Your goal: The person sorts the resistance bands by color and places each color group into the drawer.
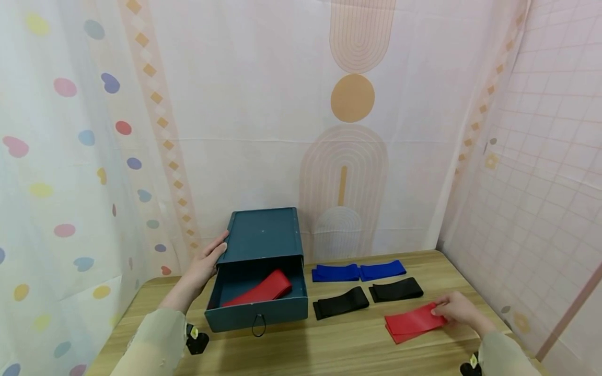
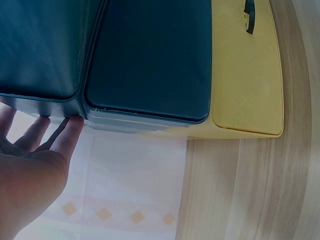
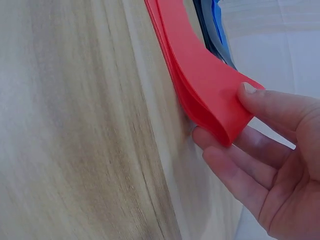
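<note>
My left hand point(image 1: 205, 263) rests against the left side of a dark teal drawer unit point(image 1: 265, 235), its fingertips touching the casing. The top drawer point(image 1: 282, 309) is pulled out and holds a red flat band point(image 1: 268, 289). My right hand point(image 1: 457, 309) pinches the folded end of another red flat band point(image 3: 200, 70) between thumb and fingers. That band's far end lies toward the table's middle in the head view. Two black bands point(image 1: 342, 303) and two blue bands point(image 1: 336, 272) lie folded on the table behind it.
In the left wrist view, a teal panel point(image 2: 150, 60) and a yellow panel point(image 2: 247, 75) with a dark loop sit below the top drawer. Wood-grain table point(image 1: 348, 350) runs beneath everything. Patterned curtains point(image 1: 254, 156) hang behind and on both sides.
</note>
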`<state>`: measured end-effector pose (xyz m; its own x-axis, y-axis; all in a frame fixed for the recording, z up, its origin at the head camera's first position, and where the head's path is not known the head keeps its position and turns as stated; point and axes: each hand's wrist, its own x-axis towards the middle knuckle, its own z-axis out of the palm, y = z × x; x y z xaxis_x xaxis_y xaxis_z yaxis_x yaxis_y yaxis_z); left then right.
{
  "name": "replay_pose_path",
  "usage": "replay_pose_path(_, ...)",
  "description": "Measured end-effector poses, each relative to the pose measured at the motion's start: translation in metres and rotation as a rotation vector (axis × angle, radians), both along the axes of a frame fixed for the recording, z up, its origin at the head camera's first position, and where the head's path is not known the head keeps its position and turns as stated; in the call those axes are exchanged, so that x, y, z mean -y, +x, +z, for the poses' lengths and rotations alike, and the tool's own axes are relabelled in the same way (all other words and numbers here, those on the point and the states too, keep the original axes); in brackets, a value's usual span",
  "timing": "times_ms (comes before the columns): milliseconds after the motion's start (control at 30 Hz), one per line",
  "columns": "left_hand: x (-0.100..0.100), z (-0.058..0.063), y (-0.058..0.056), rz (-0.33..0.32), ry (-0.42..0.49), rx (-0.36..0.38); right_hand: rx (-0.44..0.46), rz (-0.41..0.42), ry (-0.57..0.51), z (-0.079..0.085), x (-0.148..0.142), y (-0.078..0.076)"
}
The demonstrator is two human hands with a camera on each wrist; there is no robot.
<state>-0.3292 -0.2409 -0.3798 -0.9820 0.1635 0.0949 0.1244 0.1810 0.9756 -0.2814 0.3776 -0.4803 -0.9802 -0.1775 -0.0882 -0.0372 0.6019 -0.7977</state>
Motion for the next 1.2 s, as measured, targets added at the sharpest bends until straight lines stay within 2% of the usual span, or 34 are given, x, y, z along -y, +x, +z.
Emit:
replay_pose_path(233, 0.0, 0.001, 0.001, 0.003, -0.003, 0.006, -0.014, 0.004, -0.007, 0.004, 0.001, 0.0)
replay_pose_path(567, -0.001, 0.002, 0.002, -0.004, -0.012, 0.002, 0.004, 0.109, -0.06, 0.02, 0.007, -0.004)
replay_pose_path(767, 0.0, 0.001, 0.001, 0.004, -0.011, 0.006, -0.019, 0.144, -0.09, 0.032, 0.016, -0.007)
replay_pose_path(1000, 0.0, 0.0, 0.002, -0.003, -0.01, 0.001, -0.096, 0.136, -0.085, 0.05, 0.028, -0.009)
replay_pose_path(1200, 0.0, 0.001, 0.002, 0.002, -0.019, 0.003, -0.188, 0.038, -0.024, 0.07, 0.038, -0.008)
